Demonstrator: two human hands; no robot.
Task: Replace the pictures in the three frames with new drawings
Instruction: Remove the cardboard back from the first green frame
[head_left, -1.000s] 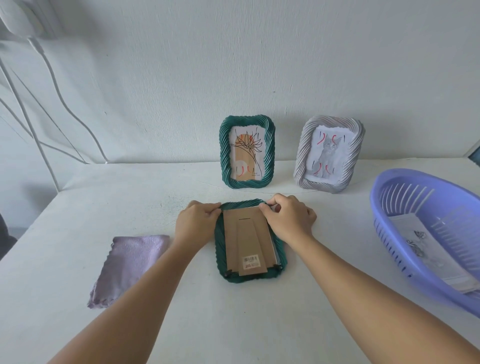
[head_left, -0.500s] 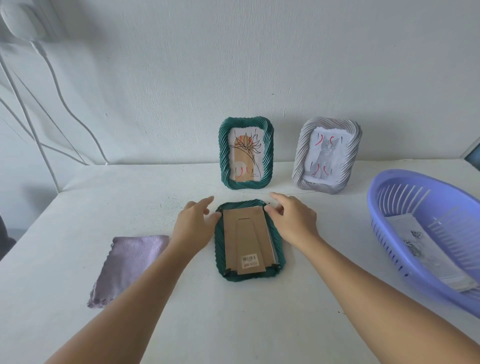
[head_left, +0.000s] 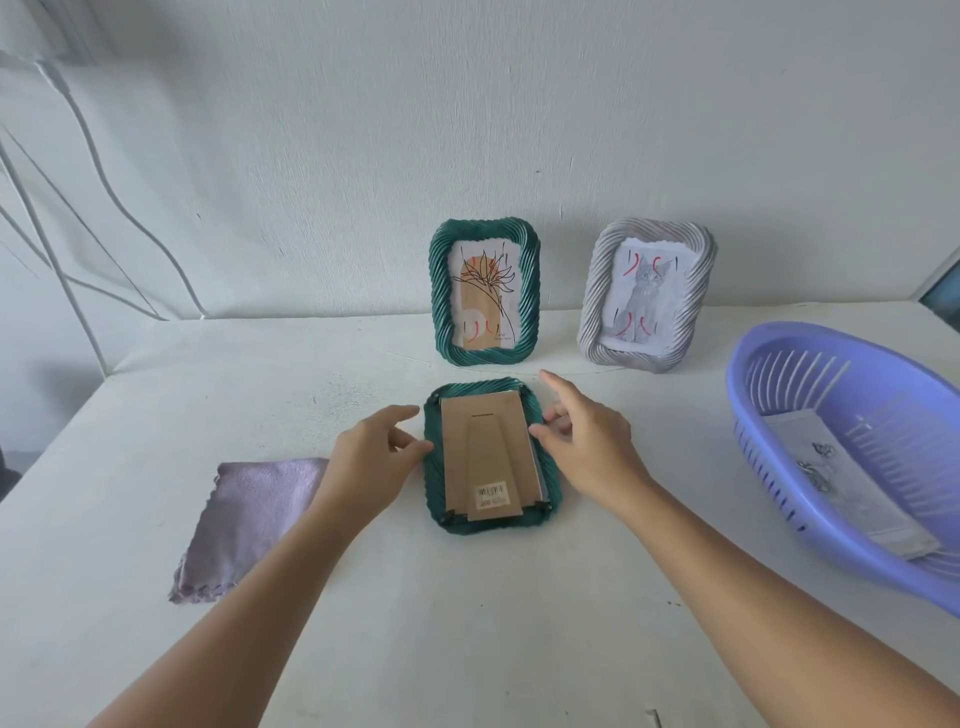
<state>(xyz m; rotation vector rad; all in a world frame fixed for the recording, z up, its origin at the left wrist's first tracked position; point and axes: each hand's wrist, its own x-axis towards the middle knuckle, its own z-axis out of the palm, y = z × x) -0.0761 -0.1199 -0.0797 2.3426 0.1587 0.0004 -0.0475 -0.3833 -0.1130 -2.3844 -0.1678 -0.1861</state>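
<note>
Head view: a green frame (head_left: 492, 457) is laid face down on the counter (head_left: 467, 623), cardboard back (head_left: 488, 452) up. The left hand (head_left: 371, 462) and right hand (head_left: 584, 441) are positioned at its sides, each grip released, fingertips touching the frame edges. Two frames are stood behind; a cloth (head_left: 244, 525) is placed left, a basket (head_left: 852, 467) right.

A green frame (head_left: 491, 457) lies face down on the white desk (head_left: 467, 623), its cardboard back (head_left: 488, 457) up. The left hand (head_left: 371, 462) touches its left edge and the right hand (head_left: 587, 447) its right edge, fingers spread. Behind this frame stand 2 frames: a green one (head_left: 484, 293) and a grey one (head_left: 647, 296). A purple cloth (head_left: 249, 525) lies to its left, a lilac basket (head_left: 852, 467) holding papers to its right.
</note>
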